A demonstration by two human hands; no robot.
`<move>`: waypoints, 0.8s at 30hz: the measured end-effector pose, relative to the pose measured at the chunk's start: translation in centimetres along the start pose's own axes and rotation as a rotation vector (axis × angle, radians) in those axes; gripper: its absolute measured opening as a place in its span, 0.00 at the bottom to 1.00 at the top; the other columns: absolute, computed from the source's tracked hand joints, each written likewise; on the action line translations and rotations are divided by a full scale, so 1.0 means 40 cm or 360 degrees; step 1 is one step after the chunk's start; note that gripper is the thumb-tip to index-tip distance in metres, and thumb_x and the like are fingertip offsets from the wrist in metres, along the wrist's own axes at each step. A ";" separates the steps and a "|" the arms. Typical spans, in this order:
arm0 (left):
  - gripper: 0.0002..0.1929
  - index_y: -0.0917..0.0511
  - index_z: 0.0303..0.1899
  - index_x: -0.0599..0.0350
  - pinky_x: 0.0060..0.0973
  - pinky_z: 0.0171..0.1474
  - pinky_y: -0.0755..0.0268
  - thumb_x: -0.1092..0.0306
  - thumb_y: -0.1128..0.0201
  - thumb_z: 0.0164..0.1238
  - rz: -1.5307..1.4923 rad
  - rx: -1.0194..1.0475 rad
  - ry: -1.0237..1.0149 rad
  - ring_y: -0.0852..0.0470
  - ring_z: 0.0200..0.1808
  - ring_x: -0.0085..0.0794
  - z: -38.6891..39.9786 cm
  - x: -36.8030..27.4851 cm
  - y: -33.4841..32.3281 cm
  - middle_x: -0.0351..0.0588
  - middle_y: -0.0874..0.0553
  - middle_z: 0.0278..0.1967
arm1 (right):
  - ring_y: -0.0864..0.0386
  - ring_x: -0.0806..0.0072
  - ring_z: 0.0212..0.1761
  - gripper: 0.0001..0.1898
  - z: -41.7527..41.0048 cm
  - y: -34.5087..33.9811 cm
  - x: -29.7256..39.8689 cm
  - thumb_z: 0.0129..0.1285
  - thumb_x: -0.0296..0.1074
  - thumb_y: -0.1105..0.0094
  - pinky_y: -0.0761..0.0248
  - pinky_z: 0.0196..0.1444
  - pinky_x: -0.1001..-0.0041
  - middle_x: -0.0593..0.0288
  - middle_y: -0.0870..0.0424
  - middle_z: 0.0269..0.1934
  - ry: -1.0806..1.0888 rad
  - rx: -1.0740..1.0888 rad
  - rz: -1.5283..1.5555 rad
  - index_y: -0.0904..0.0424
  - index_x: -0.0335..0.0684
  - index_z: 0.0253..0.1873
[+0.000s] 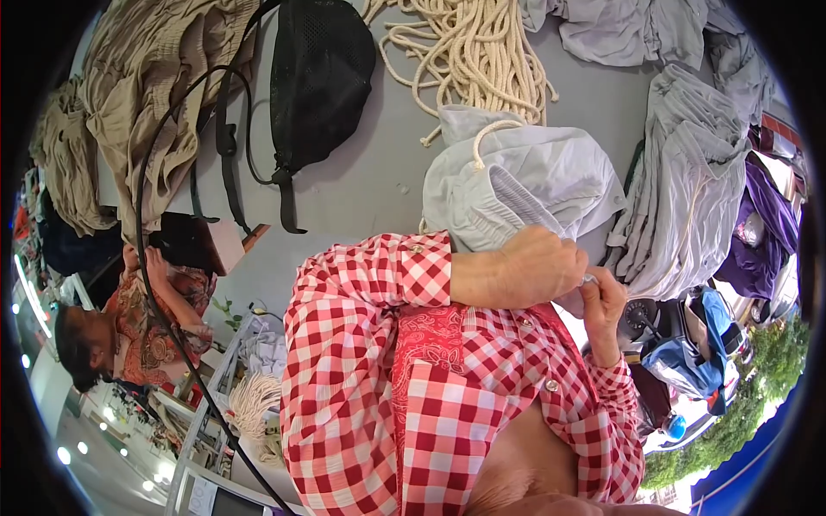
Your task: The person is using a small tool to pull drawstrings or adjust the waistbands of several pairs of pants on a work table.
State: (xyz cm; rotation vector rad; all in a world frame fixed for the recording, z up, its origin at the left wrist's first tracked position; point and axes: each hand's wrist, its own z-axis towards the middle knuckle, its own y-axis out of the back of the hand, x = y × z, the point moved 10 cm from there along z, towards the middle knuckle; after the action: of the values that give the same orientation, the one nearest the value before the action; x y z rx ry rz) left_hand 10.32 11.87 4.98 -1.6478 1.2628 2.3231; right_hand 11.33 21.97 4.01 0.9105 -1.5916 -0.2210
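Note:
A light grey garment [548,161] lies bunched on the table before me, its gathered elastic waistband [516,197] facing up. From the waistband a cream drawcord [493,132] comes out in a loop. My left hand [539,266] is closed at the garment's near edge, its fingers turned away from view. Close against it, my right hand [603,306] pinches a small pale bit at the fingertips. Part of the grey cloth hangs below and between the hands. The exact spot they grip is partly hidden.
Cream cords [481,55] lie heaped beyond the garment. Grey garments [687,174] hang over the right table edge, beige ones [155,84] pile at left. A black mesh-panelled bag [319,84] with straps lies between. A black cable [145,258] runs down the left. Another person [155,316] works there.

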 end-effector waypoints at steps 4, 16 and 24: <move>0.07 0.28 0.28 0.62 0.30 0.21 0.28 0.70 0.42 0.48 -0.0059 0.0016 0.0005 0.19 0.21 0.38 0.007 -0.012 -0.005 0.49 0.22 0.22 | 0.30 0.75 0.16 0.05 -0.005 -0.005 -0.021 0.58 0.30 0.45 0.39 0.21 0.78 0.59 0.26 0.17 -0.0125 0.0065 0.0101 0.25 0.34 0.36; 0.17 0.28 0.36 0.62 0.36 0.24 0.29 0.61 0.36 0.49 -0.0294 0.0195 0.0103 0.21 0.23 0.42 -0.010 0.035 -0.087 0.52 0.25 0.30 | 0.26 0.82 0.33 0.12 -0.032 -0.069 -0.056 0.61 0.32 0.50 0.35 0.34 0.83 0.62 0.21 0.34 -0.0577 0.0262 0.0473 0.30 0.33 0.46; 0.15 0.27 0.34 0.58 0.37 0.27 0.31 0.58 0.37 0.52 -0.0353 0.0446 0.0045 0.21 0.27 0.46 -0.048 0.059 -0.081 0.50 0.21 0.26 | 0.30 0.85 0.25 0.11 0.003 -0.099 -0.048 0.56 0.27 0.45 0.37 0.27 0.84 0.66 0.22 0.28 -0.0628 0.0483 0.0616 0.29 0.35 0.45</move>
State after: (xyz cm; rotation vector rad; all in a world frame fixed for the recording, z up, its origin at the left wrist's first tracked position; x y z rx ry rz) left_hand 12.25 11.89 0.96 -1.6363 1.2676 1.9061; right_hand 12.83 20.53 0.12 0.7957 -2.1752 0.1274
